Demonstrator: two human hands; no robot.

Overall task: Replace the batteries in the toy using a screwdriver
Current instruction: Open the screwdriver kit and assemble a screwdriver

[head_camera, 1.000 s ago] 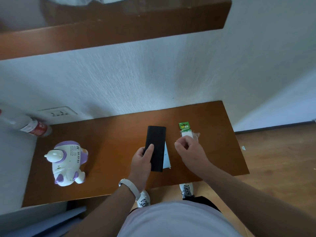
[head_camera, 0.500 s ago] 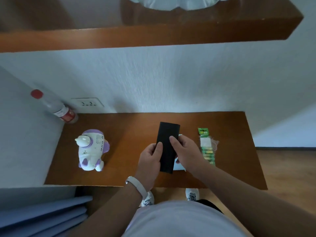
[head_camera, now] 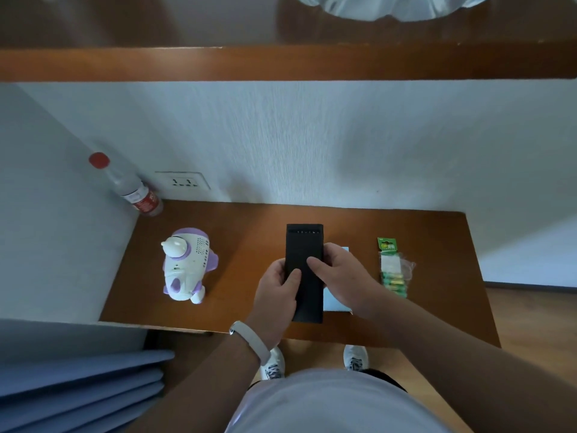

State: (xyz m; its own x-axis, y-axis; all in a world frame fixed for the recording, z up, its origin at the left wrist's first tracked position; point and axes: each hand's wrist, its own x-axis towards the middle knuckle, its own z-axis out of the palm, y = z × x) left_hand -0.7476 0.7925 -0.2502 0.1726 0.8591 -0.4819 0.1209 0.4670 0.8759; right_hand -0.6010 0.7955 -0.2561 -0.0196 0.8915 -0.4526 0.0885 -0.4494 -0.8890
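Over the middle of the surface (head_camera: 249, 226), gripping a black case (head_camera: 304, 245) in both hands; left hand (head_camera: 274, 292) clamped on its left edge, right hand (head_camera: 343, 276) on its right, fingers (head_camera: 335, 251) curled round, thumbs on top; leaving the toy (head_camera: 187, 267) lying well to the left, untouched, battery pack (head_camera: 390, 273) to the right; seemingly fetching the screwdriver; next, needs sliding the case open.

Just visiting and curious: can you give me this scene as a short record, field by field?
surface: wooden table against a white wall
left hand: grips the black case, thumb on top
right hand: grips the same case, thumb on top
toy: white and purple, left of the case, untouched
battery pack: green, right of the case, untouched
bottle: red cap, back left corner
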